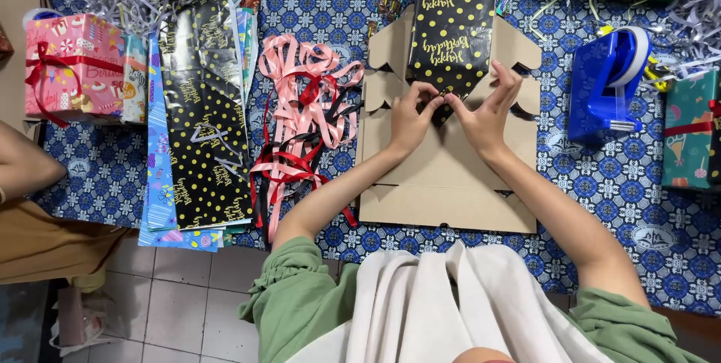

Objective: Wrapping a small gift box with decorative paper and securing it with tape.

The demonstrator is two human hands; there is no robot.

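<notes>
A flattened brown cardboard box (443, 183) lies on the blue patterned cloth (601, 183). On its far half rests a box wrapped in black paper with gold dots (453, 25). My left hand (409, 119) and my right hand (487, 111) meet at the near end of that wrapped box, fingertips pinching the folded paper flap there. Both hands touch the paper at its pointed end.
A tangle of pink, red and black ribbons (300, 107) lies left of the cardboard. Sheets of wrapping paper (203, 115) and a pink wrapped gift (71, 66) lie further left. A blue tape dispenser (604, 81) stands to the right. Another person's arm (26, 167) shows at the left edge.
</notes>
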